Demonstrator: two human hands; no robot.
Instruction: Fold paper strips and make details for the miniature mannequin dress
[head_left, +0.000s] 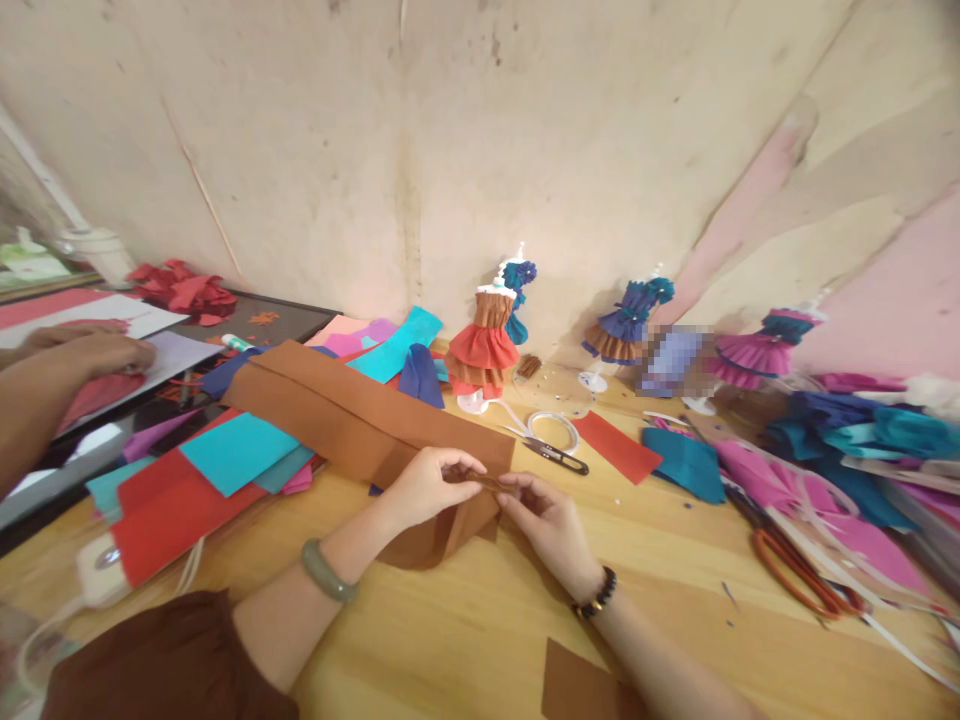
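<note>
Pinching the brown fabric strip (360, 425) at its near end, my left hand (426, 487) and right hand (541, 522) both close fingertips on it; thread snips (556, 457) lie at one o'clock.

You've got thread snips (556, 457) by a red paper strip (619, 446). Three mini dress forms (486, 345) line the wall; orange-handled scissors (796, 565) lie right.
</note>
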